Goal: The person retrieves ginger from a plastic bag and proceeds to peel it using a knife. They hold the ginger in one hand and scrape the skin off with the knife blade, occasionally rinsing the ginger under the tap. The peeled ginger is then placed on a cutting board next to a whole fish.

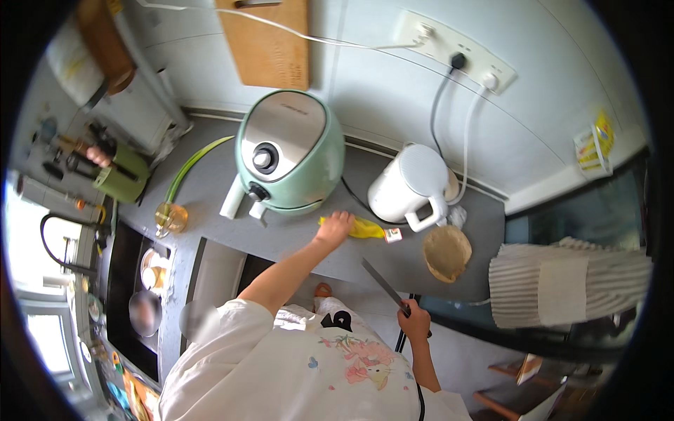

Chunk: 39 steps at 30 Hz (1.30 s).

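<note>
My left hand (336,228) reaches onto the grey countertop, its fingers curled over a yellow bag (367,228), perhaps netting. Yellow shows on both sides of the hand, and a small printed tag (393,235) is at the bag's right end. In my right hand (417,321) is a kitchen knife (384,282), gripped by its dark handle. The blade points up and to the left, toward the counter's front edge, apart from the bag. A green air fryer (321,173) stands just behind my left hand.
A white electric kettle (387,189) and a brownish bowl-shaped item (446,252) stand to the right. On the left are a glass cup (176,218) holding green stalks, a green knife block (124,176) and the sink (126,263). A striped cloth (516,284) lies far right. Cords hang from a wall socket strip (474,60).
</note>
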{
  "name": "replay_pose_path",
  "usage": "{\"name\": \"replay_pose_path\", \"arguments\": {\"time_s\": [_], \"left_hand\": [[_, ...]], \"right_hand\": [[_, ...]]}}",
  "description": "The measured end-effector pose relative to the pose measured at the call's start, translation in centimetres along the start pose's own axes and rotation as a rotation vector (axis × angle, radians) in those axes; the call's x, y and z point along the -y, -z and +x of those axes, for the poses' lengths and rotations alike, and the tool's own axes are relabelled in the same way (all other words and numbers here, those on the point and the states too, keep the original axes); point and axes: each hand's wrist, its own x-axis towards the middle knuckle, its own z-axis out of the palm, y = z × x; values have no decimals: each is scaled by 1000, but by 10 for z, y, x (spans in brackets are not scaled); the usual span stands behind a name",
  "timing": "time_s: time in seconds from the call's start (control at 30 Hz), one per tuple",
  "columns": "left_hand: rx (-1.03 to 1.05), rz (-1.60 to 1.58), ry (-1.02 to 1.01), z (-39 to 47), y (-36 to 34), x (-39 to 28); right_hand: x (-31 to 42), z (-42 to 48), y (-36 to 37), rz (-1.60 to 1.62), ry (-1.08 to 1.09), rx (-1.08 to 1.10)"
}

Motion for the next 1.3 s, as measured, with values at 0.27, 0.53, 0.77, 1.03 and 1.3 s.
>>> {"name": "replay_pose_path", "arguments": {"time_s": [0.27,0.53,0.77,1.03,1.3], "left_hand": [[-236,-660,472,-182,93,21],[-484,-572,953,-381,162,63],[-652,-517,913,-453,184,77],[-705,-266,729,-492,223,110],[-927,-269,698,-497,224,151]], "right_hand": [[32,61,-37,-44,364,196],[176,96,-160,130,776,365],[234,100,-235,-13,805,112],[251,106,-241,-206,751,-106],[502,-19,-197,1384,320,1306]]}}
